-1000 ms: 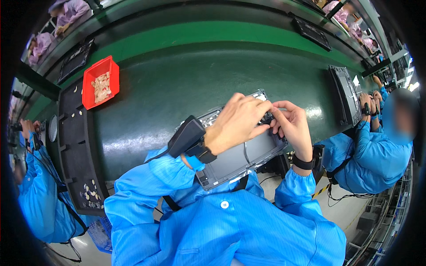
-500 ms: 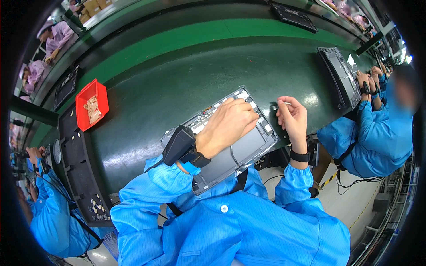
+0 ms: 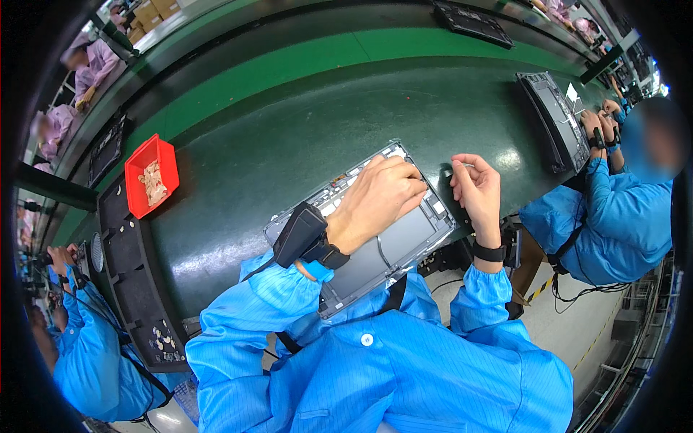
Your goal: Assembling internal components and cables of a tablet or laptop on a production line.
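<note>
Open grey device casing [image 3: 410,237], slantwise at edge of green bench [image 3: 303,123]

Panel [image 3: 408,234] at middle of table's [image 3: 303,126] near edge, its near corner jutting past. Left hand [image 3: 382,189] over panel's far half; right hand [image 3: 476,193] just off its right side. Tray [image 3: 132,249] along table's left end. Bin [image 3: 170,167] over tray's far right corner, pieces [image 3: 153,185] inside. Bits [image 3: 164,340] in tray's near end. Stack [image 3: 554,128] right, by near edge. Beyond far edge, 2 more: left panel [image 3: 108,150], right panel [image 3: 473,26].
</note>
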Motion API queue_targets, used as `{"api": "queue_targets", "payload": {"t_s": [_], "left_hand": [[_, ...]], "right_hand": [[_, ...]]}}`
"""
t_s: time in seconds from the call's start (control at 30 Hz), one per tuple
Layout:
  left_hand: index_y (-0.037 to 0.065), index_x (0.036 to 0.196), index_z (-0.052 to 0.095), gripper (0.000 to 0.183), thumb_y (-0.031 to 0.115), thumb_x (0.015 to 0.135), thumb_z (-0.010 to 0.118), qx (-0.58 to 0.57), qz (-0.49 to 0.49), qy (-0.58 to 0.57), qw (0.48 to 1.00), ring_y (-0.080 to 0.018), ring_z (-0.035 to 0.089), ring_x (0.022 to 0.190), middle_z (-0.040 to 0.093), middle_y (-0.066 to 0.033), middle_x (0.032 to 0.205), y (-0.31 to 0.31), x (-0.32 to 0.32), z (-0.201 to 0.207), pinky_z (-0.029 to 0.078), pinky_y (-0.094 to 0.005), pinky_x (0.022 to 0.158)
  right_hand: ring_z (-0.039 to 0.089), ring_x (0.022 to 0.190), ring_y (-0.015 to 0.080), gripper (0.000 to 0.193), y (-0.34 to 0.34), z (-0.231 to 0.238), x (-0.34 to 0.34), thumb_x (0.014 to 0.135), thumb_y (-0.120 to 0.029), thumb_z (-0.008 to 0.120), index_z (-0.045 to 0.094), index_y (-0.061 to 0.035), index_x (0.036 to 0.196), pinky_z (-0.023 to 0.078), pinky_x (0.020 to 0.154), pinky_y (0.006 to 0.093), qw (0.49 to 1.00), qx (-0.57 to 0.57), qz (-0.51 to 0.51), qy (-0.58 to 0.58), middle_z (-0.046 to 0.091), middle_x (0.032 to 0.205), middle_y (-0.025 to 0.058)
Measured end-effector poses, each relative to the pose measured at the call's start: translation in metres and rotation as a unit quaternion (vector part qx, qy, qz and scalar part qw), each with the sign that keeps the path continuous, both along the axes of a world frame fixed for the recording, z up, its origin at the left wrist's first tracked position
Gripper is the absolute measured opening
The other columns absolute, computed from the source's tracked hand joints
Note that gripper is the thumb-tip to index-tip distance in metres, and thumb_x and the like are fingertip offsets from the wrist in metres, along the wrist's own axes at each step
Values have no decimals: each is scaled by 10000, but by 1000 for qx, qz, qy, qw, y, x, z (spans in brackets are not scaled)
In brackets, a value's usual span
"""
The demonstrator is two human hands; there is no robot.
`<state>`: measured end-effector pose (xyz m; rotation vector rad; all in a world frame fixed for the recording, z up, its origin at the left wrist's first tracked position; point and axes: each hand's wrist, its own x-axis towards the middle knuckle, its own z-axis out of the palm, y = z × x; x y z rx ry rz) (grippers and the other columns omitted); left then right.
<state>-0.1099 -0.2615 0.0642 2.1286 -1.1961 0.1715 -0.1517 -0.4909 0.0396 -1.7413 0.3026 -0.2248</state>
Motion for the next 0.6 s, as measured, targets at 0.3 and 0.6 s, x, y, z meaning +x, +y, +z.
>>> {"api": "queue_targets", "payload": {"t_s": [0.3, 0.6], "left_hand": [[13, 1288, 684, 712, 537, 815, 768, 117, 66, -65, 989, -351, 437, 1422, 580, -183, 1424, 6, -43, 10, 344, -499, 1135], [-124, 1481, 403, 868, 217, 786, 796, 117, 32, 18, 992, -448, 363, 1480, 383, -346, 1546, 21, -76, 12, 308, -463, 1238]], "right_hand": [[682, 758, 315, 304, 38, 22, -24, 1008, -296, 638, 705, 1, 986, 524, 680, 424, 922, -377, 86, -9, 673, 859, 161], [627, 758, 248, 241, 41, 26, -28, 1055, -262, 575, 620, -30, 1003, 493, 701, 385, 968, -222, 108, 52, 649, 824, 107]]}}
